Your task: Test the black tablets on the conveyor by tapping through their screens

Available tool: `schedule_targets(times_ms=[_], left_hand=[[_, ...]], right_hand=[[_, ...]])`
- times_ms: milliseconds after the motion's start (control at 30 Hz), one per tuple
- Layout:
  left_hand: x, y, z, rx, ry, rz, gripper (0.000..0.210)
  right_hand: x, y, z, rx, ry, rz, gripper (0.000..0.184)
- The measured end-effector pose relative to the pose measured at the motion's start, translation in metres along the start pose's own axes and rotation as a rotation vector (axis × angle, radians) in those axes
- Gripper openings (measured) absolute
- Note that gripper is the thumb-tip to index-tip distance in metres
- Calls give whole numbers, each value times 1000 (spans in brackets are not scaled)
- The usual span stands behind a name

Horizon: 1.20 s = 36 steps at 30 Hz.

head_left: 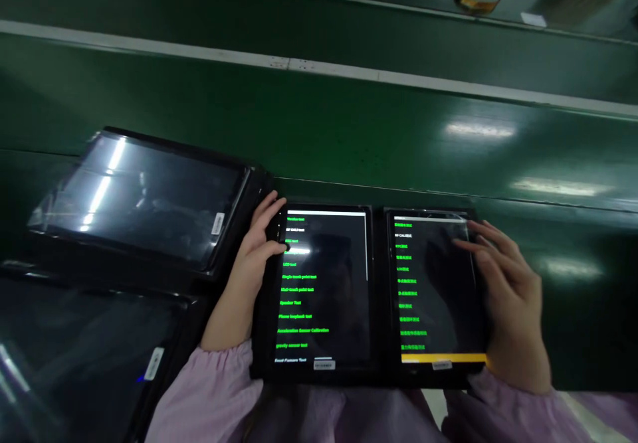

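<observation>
Two black tablets lie side by side at the front edge of the green surface, screens lit. The left tablet (323, 290) shows a list of tests in green and white English text. My left hand (254, 264) grips its upper left edge, thumb on the front and fingers around the side. On the right tablet (433, 290) a similar list stands in Chinese characters, with a yellow bar at the bottom. My right hand (513, 303) is at that tablet's right edge, fingers stretched over the upper right of the screen; whether a fingertip touches the glass is unclear.
Two more tablets with dark screens lie at the left, an upper one (159, 197) and a lower one (74, 356), both carrying small white labels. Pale strips (299, 64) cross the green surface (349, 131). Beyond them lies an orange-brown flex cable (476, 3) near circuit boards.
</observation>
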<state>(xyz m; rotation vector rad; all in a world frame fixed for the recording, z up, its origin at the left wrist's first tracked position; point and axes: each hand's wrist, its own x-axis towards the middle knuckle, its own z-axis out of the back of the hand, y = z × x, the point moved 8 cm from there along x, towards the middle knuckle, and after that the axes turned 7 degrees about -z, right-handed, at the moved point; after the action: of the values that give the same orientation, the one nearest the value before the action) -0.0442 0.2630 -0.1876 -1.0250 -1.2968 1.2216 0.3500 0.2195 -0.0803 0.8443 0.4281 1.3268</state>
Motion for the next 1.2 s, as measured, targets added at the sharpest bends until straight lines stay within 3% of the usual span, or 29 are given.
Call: schedule_targets(times_ms=[67, 167, 400, 567, 667, 733, 833, 933, 1067, 1200], left_hand=[[-2, -4, -3, 4, 17, 0, 75], [-5, -6, -6, 14, 72, -1, 80], [-6, 1, -7, 39, 110, -43, 79], [-6, 3, -9, 56, 97, -74, 81], [-5, 6, -6, 18, 93, -37, 79], [-4, 9, -5, 2, 112, -6, 76], [-3, 8, -3, 10, 112, -3, 74], [-3, 5, -2, 23, 71, -22, 73], [-2, 5, -3, 27, 75, -17, 70], [0, 8, -1, 24, 67, -26, 66]], right_hand=[[6, -26, 11, 231, -100, -208, 25], [10, -44, 14, 464, -197, -309, 26], [12, -45, 10, 416, -240, -352, 28], [15, -64, 12, 417, -205, -358, 31], [10, -60, 19, 366, -157, -286, 35], [2, -40, 18, 149, -86, -159, 34], [-16, 0, 1, -254, 20, 102, 31], [-30, 22, -18, -418, 41, 262, 37], [-33, 28, -28, -455, 17, 290, 39], [-31, 24, -19, -397, 24, 225, 40]])
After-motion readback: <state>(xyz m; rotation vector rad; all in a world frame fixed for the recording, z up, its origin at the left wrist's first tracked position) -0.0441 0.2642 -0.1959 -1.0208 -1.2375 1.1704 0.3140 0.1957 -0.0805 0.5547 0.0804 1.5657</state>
